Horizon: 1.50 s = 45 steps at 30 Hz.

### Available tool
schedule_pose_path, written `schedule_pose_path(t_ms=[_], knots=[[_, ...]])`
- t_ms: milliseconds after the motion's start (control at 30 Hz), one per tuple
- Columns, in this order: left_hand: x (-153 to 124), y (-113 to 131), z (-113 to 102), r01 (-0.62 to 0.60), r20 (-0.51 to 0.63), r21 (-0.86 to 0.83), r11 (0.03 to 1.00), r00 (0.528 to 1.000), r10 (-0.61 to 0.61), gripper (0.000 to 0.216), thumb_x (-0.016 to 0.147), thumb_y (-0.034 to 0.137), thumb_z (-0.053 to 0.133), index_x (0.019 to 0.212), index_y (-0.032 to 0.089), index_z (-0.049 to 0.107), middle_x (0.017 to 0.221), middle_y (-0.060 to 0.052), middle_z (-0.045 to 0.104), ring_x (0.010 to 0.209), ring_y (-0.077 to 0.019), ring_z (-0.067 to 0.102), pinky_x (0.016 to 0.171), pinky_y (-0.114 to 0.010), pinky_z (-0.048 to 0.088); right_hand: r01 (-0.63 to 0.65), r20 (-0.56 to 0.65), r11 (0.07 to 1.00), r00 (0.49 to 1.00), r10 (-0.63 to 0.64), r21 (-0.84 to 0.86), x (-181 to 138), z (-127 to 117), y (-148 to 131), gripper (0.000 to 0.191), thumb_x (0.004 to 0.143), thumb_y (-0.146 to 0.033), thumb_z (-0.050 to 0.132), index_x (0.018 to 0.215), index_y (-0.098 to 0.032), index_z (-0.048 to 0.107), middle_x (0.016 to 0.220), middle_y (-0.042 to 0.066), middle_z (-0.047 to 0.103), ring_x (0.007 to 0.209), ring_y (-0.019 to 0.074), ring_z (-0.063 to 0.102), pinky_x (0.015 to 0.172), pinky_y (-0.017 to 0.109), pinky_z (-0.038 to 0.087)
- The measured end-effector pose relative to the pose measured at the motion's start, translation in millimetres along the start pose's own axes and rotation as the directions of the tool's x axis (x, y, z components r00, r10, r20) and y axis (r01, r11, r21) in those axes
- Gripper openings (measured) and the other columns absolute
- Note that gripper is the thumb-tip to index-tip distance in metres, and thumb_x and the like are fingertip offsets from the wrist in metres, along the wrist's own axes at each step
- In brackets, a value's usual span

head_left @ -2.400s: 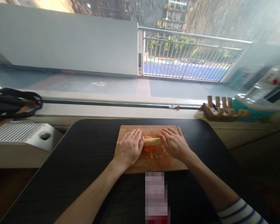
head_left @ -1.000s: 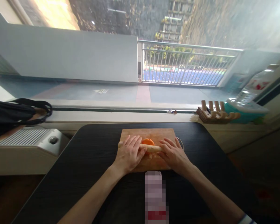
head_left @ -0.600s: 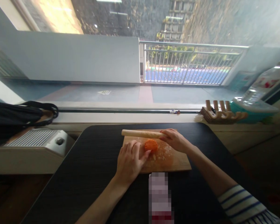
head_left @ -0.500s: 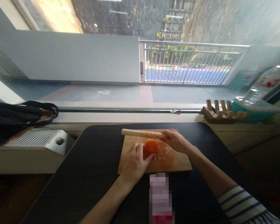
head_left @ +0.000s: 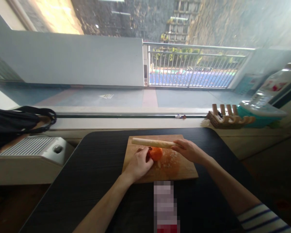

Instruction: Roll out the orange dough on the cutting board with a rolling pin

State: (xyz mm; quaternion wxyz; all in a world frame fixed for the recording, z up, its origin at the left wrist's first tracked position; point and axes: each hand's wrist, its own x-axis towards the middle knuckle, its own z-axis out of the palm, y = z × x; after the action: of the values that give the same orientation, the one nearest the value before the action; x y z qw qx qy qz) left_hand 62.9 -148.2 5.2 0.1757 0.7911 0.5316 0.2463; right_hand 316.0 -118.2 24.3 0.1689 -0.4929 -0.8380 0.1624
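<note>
On a wooden board (head_left: 184,172) dusted with flour lies a small round piece of orange dough (head_left: 156,154). My left hand (head_left: 138,164) pinches the dough's left edge between thumb and fingers. Wrapped round the right end of a pale wooden rolling pin (head_left: 151,142) is my right hand (head_left: 191,151). The pin's free end points left, and its middle is over or just behind the dough's far edge; whether it presses on the dough I cannot tell.
The board rests on a black table (head_left: 102,155). Along the windowsill (head_left: 116,123) stand a brown rack with wooden prongs (head_left: 229,118), a teal container (head_left: 259,115) and a clear bottle (head_left: 271,85). At left are a black bag (head_left: 14,121) and a white vented box (head_left: 36,145).
My left fingers have closed from a loose curve round the dough to a pinch on its edge. The rolling pin has shifted right and nearer, over the dough's far side.
</note>
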Motion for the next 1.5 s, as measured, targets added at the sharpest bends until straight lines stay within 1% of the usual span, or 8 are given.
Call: schedule_pose_path(t_ms=[200,300,400,500,600,867,1200,1500], knots=[[-6.0,1.4,-6.5,0.010,-0.126,0.150,0.989,0.992,0.009,0.017,0.082,0.016,0.047,0.090,0.021,0.061,0.093,-0.005,0.069,0.089,-0.0199,0.064,0.080,-0.032,0.051,-0.006,0.015,1.000,1.000,0.006,0.003,0.5,-1.2,0.3,0.036,0.095,-0.048,0.042,0.086,-0.021,0.064,0.072,-0.001,0.060,0.068,0.0137,0.054,0.061,0.025,0.036],[-8.4,1.8,-11.7,0.025,-0.307,0.286,0.958,0.949,0.067,0.015,0.083,0.020,0.047,0.085,0.019,0.061,0.086,-0.006,0.068,0.084,-0.0214,0.063,0.081,-0.034,0.050,0.025,0.036,1.000,0.999,-0.025,0.017,4.9,1.8,-0.6,0.036,0.095,-0.047,0.043,0.086,-0.020,0.064,0.073,0.000,0.061,0.068,0.0138,0.054,0.062,0.025,0.036],[0.0,-1.6,-16.7,0.007,-0.402,0.413,0.911,0.899,0.176,0.024,0.086,0.027,0.045,0.098,0.014,0.062,0.106,-0.013,0.067,0.100,-0.0266,0.060,0.090,-0.040,0.046,0.075,0.055,0.996,0.995,-0.077,0.039,10.4,6.8,-2.2,0.034,0.095,-0.046,0.045,0.089,-0.019,0.065,0.077,0.002,0.063,0.072,0.0148,0.056,0.065,0.026,0.038],[13.8,-6.6,-18.8,0.005,-0.313,0.466,0.885,0.936,0.160,0.032,0.091,0.033,0.039,0.103,0.012,0.062,0.114,-0.015,0.065,0.107,-0.0282,0.058,0.090,-0.041,0.044,0.098,0.059,0.995,0.993,-0.099,0.018,14.3,10.7,-2.6,0.034,0.094,-0.046,0.046,0.090,-0.018,0.065,0.080,0.004,0.064,0.077,0.0165,0.057,0.070,0.027,0.040],[22.2,-8.8,-17.5,0.037,-0.146,0.490,0.871,0.989,0.040,0.039,0.095,0.035,0.032,0.085,0.017,0.065,0.090,-0.009,0.071,0.087,-0.0259,0.064,0.077,-0.039,0.045,0.079,0.086,0.996,0.993,-0.076,-0.031,16.7,10.1,-2.5,0.032,0.094,-0.044,0.047,0.093,-0.019,0.065,0.085,0.005,0.066,0.083,0.0181,0.059,0.075,0.029,0.042],[26.6,-9.9,-16.2,-0.043,-0.052,0.612,0.790,0.994,0.095,0.048,0.095,0.033,0.028,0.074,0.016,0.068,0.076,-0.010,0.070,0.077,-0.0264,0.063,0.067,-0.038,0.043,0.100,0.187,0.962,0.981,-0.053,-0.254,44.0,3.5,-20.2,0.036,0.096,-0.027,0.033,0.090,-0.024,0.068,0.109,0.003,0.068,0.105,0.0215,0.057,0.094,0.041,0.036],[27.0,-14.7,-20.5,-0.196,0.028,0.535,0.822,0.976,0.214,0.037,0.094,0.031,0.034,0.106,0.019,0.066,0.106,-0.006,0.071,0.097,-0.0232,0.062,0.083,-0.039,0.045,-0.086,-0.093,0.954,0.994,0.061,-0.289,32.9,42.9,-29.5,0.043,0.099,-0.037,0.028,0.132,-0.021,0.049,0.139,0.009,0.052,0.131,0.0232,0.041,0.110,0.048,0.024],[22.0,-12.4,-20.4,-0.294,0.077,0.505,0.811,0.952,0.297,0.039,0.095,0.031,0.032,0.105,0.018,0.067,0.111,-0.006,0.070,0.102,-0.0228,0.063,0.093,-0.040,0.044,-0.196,-0.183,0.936,0.972,0.146,-0.292,2.6,56.8,-48.5,0.049,0.099,-0.038,0.025,0.136,-0.017,0.047,0.142,0.008,0.048,0.133,0.0223,0.038,0.112,0.042,0.023]])
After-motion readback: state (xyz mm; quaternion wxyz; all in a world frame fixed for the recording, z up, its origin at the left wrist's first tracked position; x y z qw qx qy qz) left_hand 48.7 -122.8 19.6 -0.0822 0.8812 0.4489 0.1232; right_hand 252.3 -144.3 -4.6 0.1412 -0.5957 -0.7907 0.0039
